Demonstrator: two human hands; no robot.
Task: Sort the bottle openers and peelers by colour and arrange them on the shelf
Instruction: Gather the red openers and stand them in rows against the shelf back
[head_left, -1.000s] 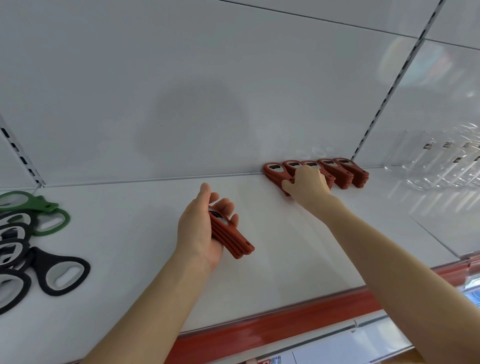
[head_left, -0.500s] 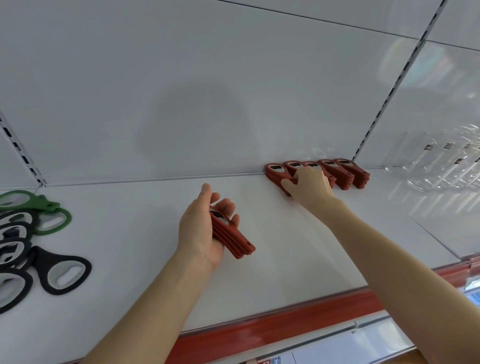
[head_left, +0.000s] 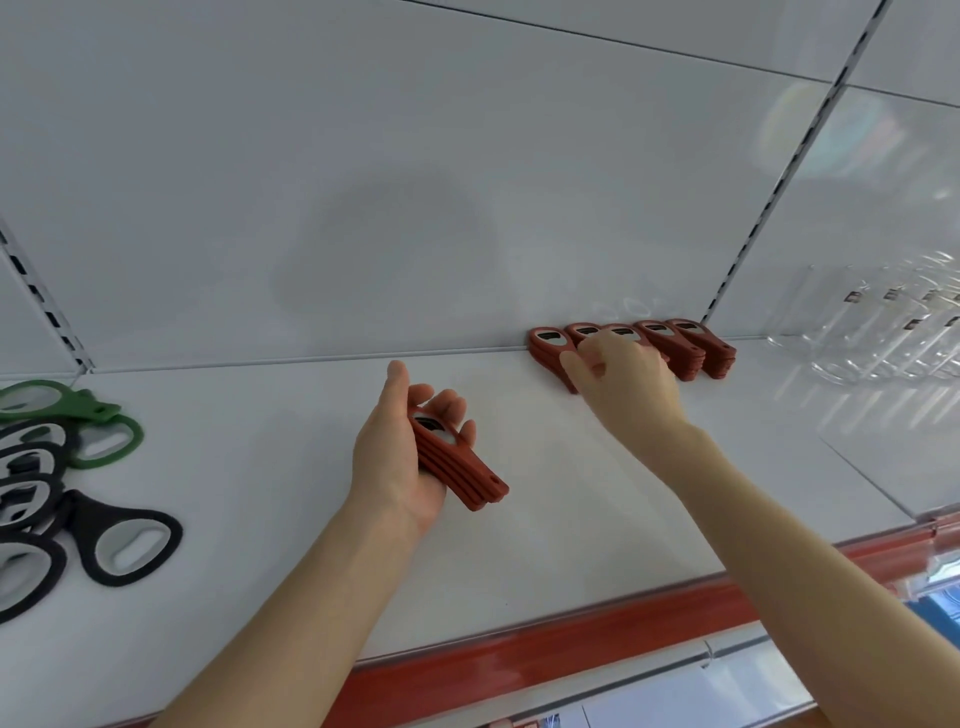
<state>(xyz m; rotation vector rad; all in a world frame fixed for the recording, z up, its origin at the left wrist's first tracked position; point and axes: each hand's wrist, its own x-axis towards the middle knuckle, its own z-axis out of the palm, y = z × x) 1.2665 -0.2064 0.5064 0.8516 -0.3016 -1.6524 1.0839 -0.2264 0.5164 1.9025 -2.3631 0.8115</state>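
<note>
My left hand (head_left: 397, 462) grips a stack of red bottle openers (head_left: 462, 475) above the middle of the white shelf (head_left: 260, 467). A row of red opener stacks (head_left: 680, 348) stands against the back wall at the right. My right hand (head_left: 623, 384) rests on that row with curled fingers over the second and third stacks, its thumb beside the leftmost stack (head_left: 545, 348). What its fingers hold is hidden. Green openers (head_left: 78, 415) and black openers (head_left: 119, 540) lie in a loose pile at the left edge.
Clear plastic holders (head_left: 883, 332) sit on the neighbouring shelf at the far right. A red price strip (head_left: 571, 649) runs along the shelf's front edge. Slotted uprights (head_left: 769, 208) divide the white back panels.
My right hand's fingers have curled in more over the red row; its position barely shifted. My left hand and its stack stay where they were.
</note>
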